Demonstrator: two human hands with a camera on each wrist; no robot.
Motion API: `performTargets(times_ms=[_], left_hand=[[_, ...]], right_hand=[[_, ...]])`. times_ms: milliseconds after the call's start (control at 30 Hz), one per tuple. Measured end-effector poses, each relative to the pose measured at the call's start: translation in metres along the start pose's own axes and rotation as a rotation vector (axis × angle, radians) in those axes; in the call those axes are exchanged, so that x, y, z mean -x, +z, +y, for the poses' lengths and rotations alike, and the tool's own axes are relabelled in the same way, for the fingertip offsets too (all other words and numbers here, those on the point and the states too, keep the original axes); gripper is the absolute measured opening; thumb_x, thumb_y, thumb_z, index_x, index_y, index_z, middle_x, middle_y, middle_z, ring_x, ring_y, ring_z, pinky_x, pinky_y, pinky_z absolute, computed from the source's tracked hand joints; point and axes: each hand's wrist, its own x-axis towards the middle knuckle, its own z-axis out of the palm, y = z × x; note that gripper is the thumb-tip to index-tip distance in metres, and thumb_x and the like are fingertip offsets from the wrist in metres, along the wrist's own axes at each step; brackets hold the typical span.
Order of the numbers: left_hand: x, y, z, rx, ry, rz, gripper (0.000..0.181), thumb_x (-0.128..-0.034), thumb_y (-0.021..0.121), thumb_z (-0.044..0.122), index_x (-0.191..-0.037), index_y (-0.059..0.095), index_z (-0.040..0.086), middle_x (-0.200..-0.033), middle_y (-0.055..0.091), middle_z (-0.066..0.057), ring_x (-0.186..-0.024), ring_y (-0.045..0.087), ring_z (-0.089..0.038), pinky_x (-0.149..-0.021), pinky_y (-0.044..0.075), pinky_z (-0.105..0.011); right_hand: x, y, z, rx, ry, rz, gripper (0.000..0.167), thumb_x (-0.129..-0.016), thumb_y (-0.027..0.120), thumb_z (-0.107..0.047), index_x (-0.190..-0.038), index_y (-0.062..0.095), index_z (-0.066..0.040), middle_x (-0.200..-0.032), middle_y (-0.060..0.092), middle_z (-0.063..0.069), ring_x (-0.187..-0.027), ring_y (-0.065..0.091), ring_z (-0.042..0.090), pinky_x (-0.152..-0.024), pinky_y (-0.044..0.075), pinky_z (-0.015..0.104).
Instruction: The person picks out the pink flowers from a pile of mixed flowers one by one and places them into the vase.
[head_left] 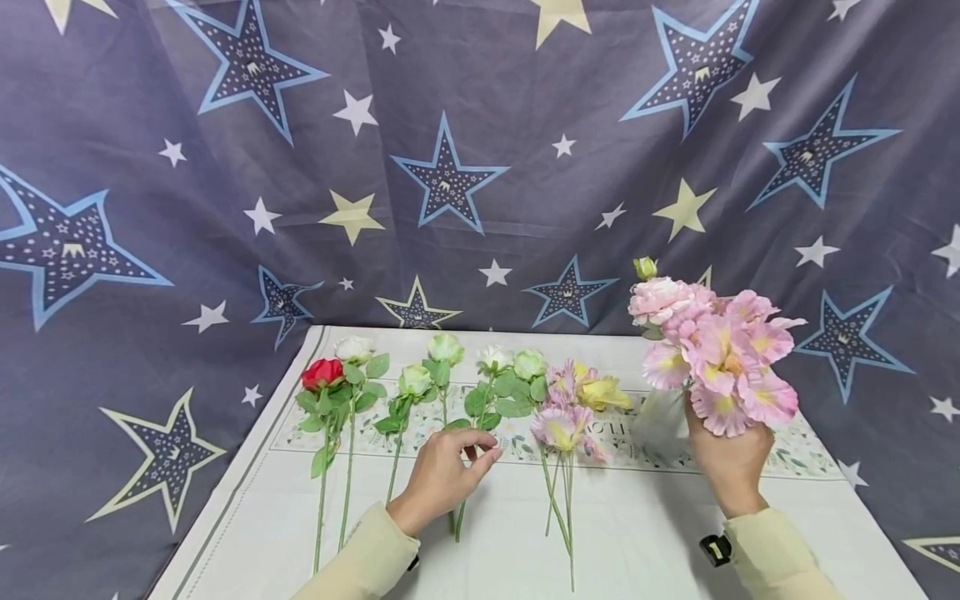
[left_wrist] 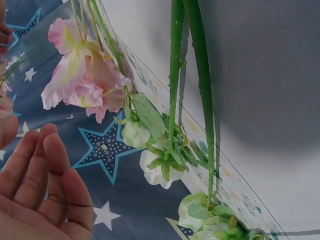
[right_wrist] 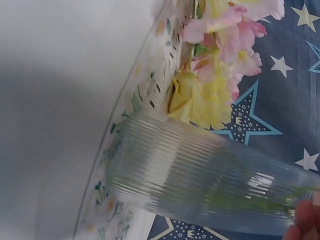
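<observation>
On the right, my right hand (head_left: pixel 729 458) grips a clear ribbed vase (head_left: pixel 663 421) near its top, beneath a cluster of pink flowers (head_left: pixel 731 350). The right wrist view shows the vase (right_wrist: pixel 170 170) tilted, green stems inside it and fingertips (right_wrist: pixel 305 220) at its neck. My left hand (head_left: pixel 444 475) is over the stems of the white-green roses (head_left: pixel 529 364), its fingers loosely bent and holding nothing. In the left wrist view that hand (left_wrist: pixel 47 185) has its palm up, apart from the stems (left_wrist: pixel 175 75).
On the white tabletop (head_left: pixel 247 533) lie a red rose (head_left: pixel 322 373), a white rose (head_left: pixel 354 348), more green-white roses (head_left: pixel 415 380) and pink and yellow flowers (head_left: pixel 562 429) with thin stems. A printed runner (head_left: pixel 795 454) crosses the table before a star-patterned cloth (head_left: pixel 465 267).
</observation>
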Motion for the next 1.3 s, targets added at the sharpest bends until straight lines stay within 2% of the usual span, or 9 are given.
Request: performTargets(times_ms=[233, 367, 467, 533, 700, 800, 933, 1167, 1300], left_hand=[[0.0, 0.0, 0.0, -0.012, 0.002, 0.003, 0.008, -0.092, 0.079, 0.023, -0.099, 0.081, 0.019, -0.084, 0.07, 0.015, -0.07, 0.062, -0.009, -0.094, 0.044, -0.064], [0.0, 0.0, 0.0, -0.017, 0.004, 0.0, 0.008, -0.0918, 0.079, 0.023, -0.099, 0.081, 0.019, -0.084, 0.07, 0.015, -0.07, 0.061, -0.007, -0.089, 0.045, -0.058], [0.0, 0.0, -0.001, -0.013, 0.005, -0.004, 0.008, -0.092, 0.079, 0.023, -0.099, 0.08, 0.019, -0.084, 0.07, 0.014, -0.07, 0.062, -0.008, -0.085, 0.045, -0.052], [0.0, 0.001, -0.001, -0.016, 0.006, -0.006, 0.007, -0.0923, 0.079, 0.023, -0.098, 0.08, 0.02, -0.085, 0.071, 0.014, -0.071, 0.062, -0.007, -0.081, 0.045, -0.047], [0.0, 0.001, 0.0, -0.02, -0.004, -0.018, 0.007, -0.0929, 0.078, 0.024, -0.099, 0.08, 0.02, -0.088, 0.073, 0.012, -0.072, 0.061, -0.005, -0.069, 0.045, -0.03], [0.0, 0.002, 0.0, -0.017, -0.012, -0.032, 0.008, -0.0933, 0.078, 0.024, -0.099, 0.08, 0.02, -0.091, 0.074, 0.011, -0.073, 0.061, -0.004, -0.061, 0.046, -0.024], [0.0, 0.005, 0.001, -0.021, -0.021, -0.04, 0.009, -0.0933, 0.078, 0.025, -0.1, 0.08, 0.021, -0.093, 0.074, 0.009, -0.075, 0.064, -0.009, -0.059, 0.047, -0.022], [0.001, 0.005, 0.003, -0.041, -0.039, -0.059, 0.012, -0.0932, 0.078, 0.027, -0.103, 0.08, 0.02, -0.095, 0.074, 0.007, -0.078, 0.064, -0.011, -0.062, 0.048, -0.023], [0.001, 0.007, 0.003, -0.057, -0.039, -0.064, 0.012, -0.0931, 0.078, 0.027, -0.103, 0.079, 0.02, -0.097, 0.075, 0.005, -0.08, 0.066, -0.013, -0.064, 0.049, -0.024]], right_hand=[[0.015, 0.001, -0.002, -0.009, 0.096, -0.016, 0.035, -0.079, 0.082, -0.013, -0.099, 0.066, 0.012, -0.08, 0.069, 0.028, -0.078, 0.067, 0.045, -0.069, 0.044, 0.048], [0.024, -0.001, -0.003, 0.022, 0.125, -0.08, 0.021, -0.084, 0.079, -0.016, -0.082, 0.069, 0.003, -0.065, 0.067, 0.018, -0.056, 0.06, 0.008, -0.061, 0.043, 0.025], [0.03, -0.002, -0.004, 0.028, 0.148, -0.127, 0.017, -0.085, 0.079, -0.016, -0.08, 0.072, -0.002, -0.065, 0.069, 0.013, -0.055, 0.05, -0.012, -0.06, 0.039, 0.014], [0.033, -0.002, -0.005, 0.027, 0.13, -0.15, 0.015, -0.085, 0.078, -0.015, -0.082, 0.072, -0.001, -0.066, 0.07, 0.012, -0.056, 0.051, -0.01, -0.06, 0.039, 0.011], [0.04, -0.003, -0.008, 0.003, 0.055, -0.189, 0.021, -0.084, 0.079, -0.009, -0.099, 0.072, 0.002, -0.077, 0.074, 0.012, -0.062, 0.061, 0.01, -0.063, 0.042, 0.01], [0.044, -0.005, -0.012, 0.003, 0.033, -0.219, 0.028, -0.083, 0.08, -0.008, -0.108, 0.071, 0.001, -0.087, 0.075, 0.012, -0.068, 0.065, 0.019, -0.066, 0.046, 0.015], [0.048, -0.007, -0.017, 0.033, -0.001, -0.251, 0.031, -0.082, 0.083, -0.012, -0.11, 0.071, -0.003, -0.088, 0.074, 0.012, -0.074, 0.069, 0.03, -0.068, 0.046, 0.025], [0.056, -0.01, -0.025, 0.052, -0.055, -0.309, 0.037, -0.081, 0.084, -0.016, -0.113, 0.07, -0.003, -0.091, 0.073, 0.016, -0.08, 0.07, 0.035, -0.067, 0.049, 0.053], [0.061, -0.012, -0.029, 0.044, -0.067, -0.331, 0.039, -0.081, 0.084, -0.017, -0.114, 0.071, -0.002, -0.094, 0.072, 0.017, -0.082, 0.068, 0.035, -0.07, 0.049, 0.054]])
